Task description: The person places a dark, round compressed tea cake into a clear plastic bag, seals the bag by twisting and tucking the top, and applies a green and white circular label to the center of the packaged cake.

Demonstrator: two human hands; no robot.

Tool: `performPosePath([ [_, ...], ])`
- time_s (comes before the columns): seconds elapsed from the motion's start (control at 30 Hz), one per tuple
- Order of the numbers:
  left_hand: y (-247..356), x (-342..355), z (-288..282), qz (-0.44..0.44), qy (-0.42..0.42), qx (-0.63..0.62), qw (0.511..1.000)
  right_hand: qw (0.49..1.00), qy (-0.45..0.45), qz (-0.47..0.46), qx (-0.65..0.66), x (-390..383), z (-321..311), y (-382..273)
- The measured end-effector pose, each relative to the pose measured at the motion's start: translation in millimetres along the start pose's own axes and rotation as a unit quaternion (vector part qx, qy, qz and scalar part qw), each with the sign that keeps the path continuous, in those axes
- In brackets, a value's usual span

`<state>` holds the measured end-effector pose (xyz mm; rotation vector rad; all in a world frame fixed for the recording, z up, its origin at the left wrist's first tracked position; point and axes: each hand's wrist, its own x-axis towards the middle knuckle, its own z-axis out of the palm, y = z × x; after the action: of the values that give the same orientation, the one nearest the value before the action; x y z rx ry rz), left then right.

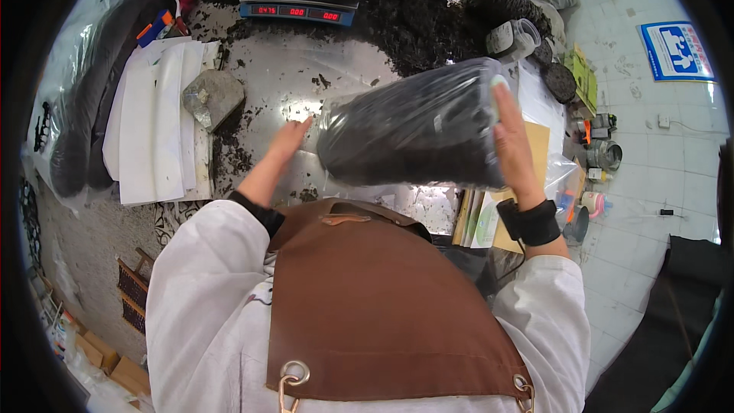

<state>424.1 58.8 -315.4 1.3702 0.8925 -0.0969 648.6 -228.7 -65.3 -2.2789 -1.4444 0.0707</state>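
Observation:
A clear plastic bag [409, 128] packed into a thick cylinder of dark stuff lies across the space in front of me, its right end wider in view. My right hand [515, 141] grips that right end, with the fingers along its edge. Close by the left end is my left hand [290, 141], its fingers stretched out and seemingly just off the plastic. Beneath is a shiny metal tabletop [294, 61] strewn with dark flakes. Motion blurs the bag slightly, and its underside is hidden.
A blue scale [298, 13] with red digits stands at the back, beside heaps of dark dried material [413, 23]. On the left, a stone [214, 99] weighs down white sheets [153, 122]. Clear jars [514, 38], papers [483, 218] and small bottles [595, 175] lie to the right.

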Motion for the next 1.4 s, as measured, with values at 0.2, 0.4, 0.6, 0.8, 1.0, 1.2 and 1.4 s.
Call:
performPosePath([
  [0.2,25.9,1.1,89.4,-0.059,-0.192,-0.425,0.883,0.79,0.152,0.311,0.506,-55.5,11.3,74.7],
  [0.4,140.3,-71.8,32.5,0.175,-0.025,-0.067,0.982,0.652,0.213,0.309,0.658,-87.5,32.8,71.5],
  [0.6,212.1,-205.9,15.9,0.452,0.11,0.368,0.805,0.527,0.134,0.303,0.783,-96.5,121.5,73.3],
  [0.8,204.9,-239.3,80.6,0.407,0.106,0.62,0.662,0.536,-0.135,0.393,0.734,-66.7,237.7,46.9],
  [1.0,202.3,-249.1,82.1,0.404,0.078,0.591,0.694,0.724,0.011,0.196,0.661,2.9,71.3,-8.3],
  [1.2,224.3,-231.1,67.4,0.51,-0.041,0.576,0.637,0.934,0.048,0.082,0.343,72.5,10.9,-47.8],
  [1.4,235.1,-195.6,47.6,0.464,-0.137,0.468,0.739,0.803,0.247,0.027,0.541,101.3,-49.1,-42.0],
])
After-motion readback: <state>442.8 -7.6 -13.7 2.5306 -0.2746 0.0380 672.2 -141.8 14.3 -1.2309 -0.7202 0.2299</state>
